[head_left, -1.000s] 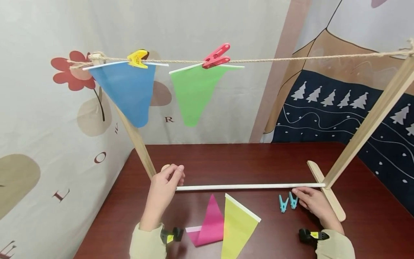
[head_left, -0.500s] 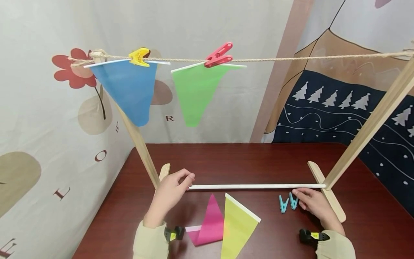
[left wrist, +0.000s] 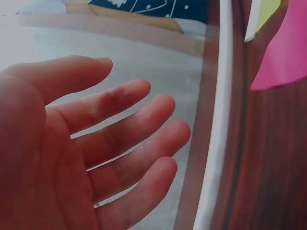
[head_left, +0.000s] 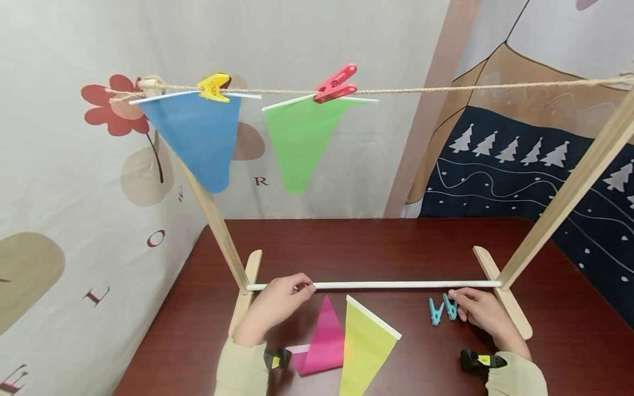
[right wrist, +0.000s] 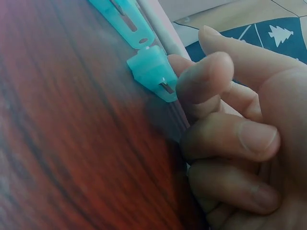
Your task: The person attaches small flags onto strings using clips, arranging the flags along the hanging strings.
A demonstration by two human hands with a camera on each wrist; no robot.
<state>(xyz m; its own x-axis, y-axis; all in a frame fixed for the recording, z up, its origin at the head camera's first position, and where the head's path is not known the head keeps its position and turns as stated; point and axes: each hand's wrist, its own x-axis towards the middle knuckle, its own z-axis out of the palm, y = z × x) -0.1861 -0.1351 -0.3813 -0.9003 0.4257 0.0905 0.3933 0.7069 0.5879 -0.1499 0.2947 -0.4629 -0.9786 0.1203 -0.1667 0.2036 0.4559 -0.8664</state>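
The left hand (head_left: 277, 305) is hovering with its grip spread and relaxed, fingers straight and holding nothing, just beside the thin white rod (head_left: 396, 285) that is lying across the dark red surface (head_left: 371, 247) between the two wooden feet of the frame. The right hand (head_left: 482, 313) is resting on the surface with its grip loosely curled, fingertips touching the nearer of two small teal clothespins (head_left: 449, 307) that are lying side by side just in front of the rod. A pink pennant (head_left: 324, 335) and a yellow pennant (head_left: 364, 344) with a white edge strip are lying flat between the hands.
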